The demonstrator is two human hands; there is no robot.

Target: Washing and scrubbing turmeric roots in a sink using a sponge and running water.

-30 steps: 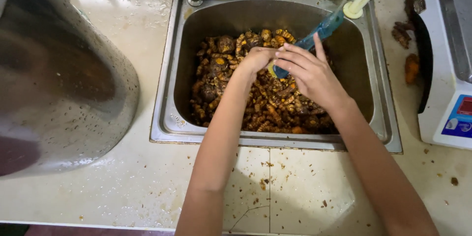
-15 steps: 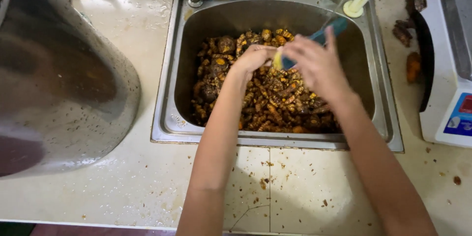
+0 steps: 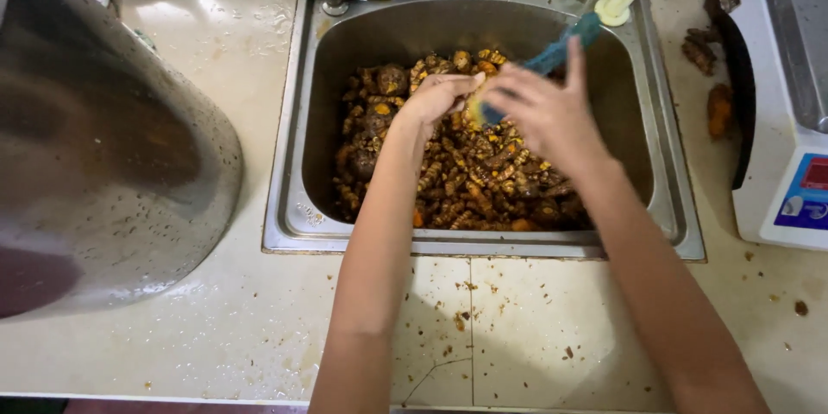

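Blue brush [image 3: 552,56] gripped in my right hand [image 3: 543,112], left hand [image 3: 435,97] clenched on a small root piece [image 3: 473,106], both over brown roots [image 3: 448,164] heaped in steel sink [image 3: 655,198], big metal pot [image 3: 103,155] at left, scale [image 3: 789,121] at right.

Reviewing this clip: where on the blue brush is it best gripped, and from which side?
Grip the blue brush at the lower part of its handle, near the head, coming from the right, much as the right hand does. The handle slants up and away to the right over the sink, leaving that side open, while the left hand holds a root piece against the head.
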